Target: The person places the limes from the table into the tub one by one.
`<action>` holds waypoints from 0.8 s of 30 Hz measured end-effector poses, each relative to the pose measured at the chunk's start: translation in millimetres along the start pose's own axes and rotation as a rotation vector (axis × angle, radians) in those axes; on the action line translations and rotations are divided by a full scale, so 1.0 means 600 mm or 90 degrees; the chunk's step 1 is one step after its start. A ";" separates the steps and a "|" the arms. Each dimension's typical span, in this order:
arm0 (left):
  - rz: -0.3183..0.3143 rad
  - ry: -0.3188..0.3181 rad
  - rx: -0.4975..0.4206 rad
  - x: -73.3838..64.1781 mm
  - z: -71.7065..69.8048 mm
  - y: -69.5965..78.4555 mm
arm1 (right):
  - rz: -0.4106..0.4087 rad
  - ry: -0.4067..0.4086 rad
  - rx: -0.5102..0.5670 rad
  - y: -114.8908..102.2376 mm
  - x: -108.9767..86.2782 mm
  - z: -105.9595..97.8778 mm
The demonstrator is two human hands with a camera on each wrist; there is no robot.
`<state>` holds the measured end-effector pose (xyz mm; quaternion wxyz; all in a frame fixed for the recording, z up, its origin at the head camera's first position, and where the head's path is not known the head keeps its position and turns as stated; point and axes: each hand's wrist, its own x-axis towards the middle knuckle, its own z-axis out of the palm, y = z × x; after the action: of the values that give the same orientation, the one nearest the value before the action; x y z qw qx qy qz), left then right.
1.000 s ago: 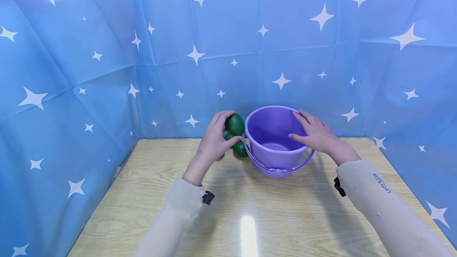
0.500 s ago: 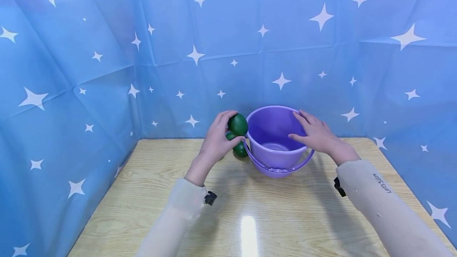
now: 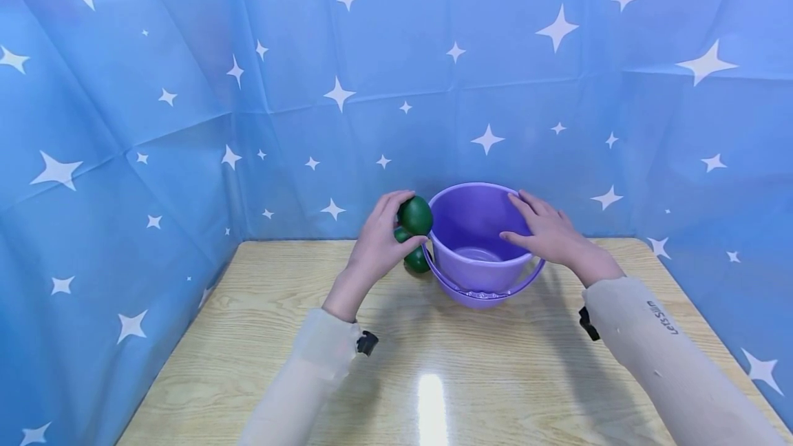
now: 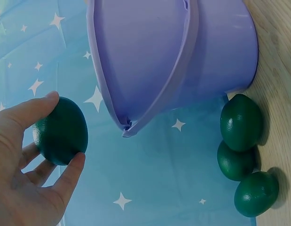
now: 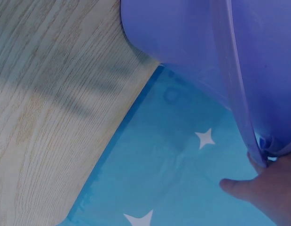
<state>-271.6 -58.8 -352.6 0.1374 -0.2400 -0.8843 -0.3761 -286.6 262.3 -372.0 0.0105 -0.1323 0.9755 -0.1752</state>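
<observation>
In the left wrist view my left hand point(image 4: 30, 165) holds a dark green, smooth, lime-like fruit point(image 4: 63, 132) between thumb and fingertips. The head view puts this hand point(image 3: 381, 239) at the left rim of a purple bucket point(image 3: 477, 281), with the fruit raised beside the rim. Several similar green fruits point(image 4: 241, 123) lie on the table by the bucket's left side, partly hidden from the head camera. At the bucket's right rim, my right hand point(image 3: 545, 229) rests with fingers and thumb spread and fairly straight. Its fingertips are mostly hidden in the right wrist view.
The bucket's handle point(image 3: 480, 294) hangs down over its near side. A light wooden table point(image 3: 495, 370) lies underneath, and a blue star-patterned curtain point(image 3: 409, 54) stands close behind and along both sides. Inside the bucket the visible bottom is bare.
My left hand has moved slightly right with its green fruit, closer to the bucket's rim. The right hand and the bucket have stayed in place.
</observation>
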 end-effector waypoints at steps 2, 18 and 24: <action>0.000 -0.001 0.000 0.001 0.001 0.000 | 0.000 0.000 -0.001 0.000 0.000 0.000; 0.008 -0.007 0.005 0.008 0.006 0.004 | -0.011 0.010 -0.005 0.003 0.002 0.001; 0.016 -0.009 0.003 0.009 0.009 0.006 | -0.003 -0.002 -0.007 0.001 0.001 -0.001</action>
<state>-274.7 -50.9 -351.5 0.1364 -0.2532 -0.8831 -0.3707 -287.4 262.5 -371.8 0.0111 -0.1351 0.9761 -0.1700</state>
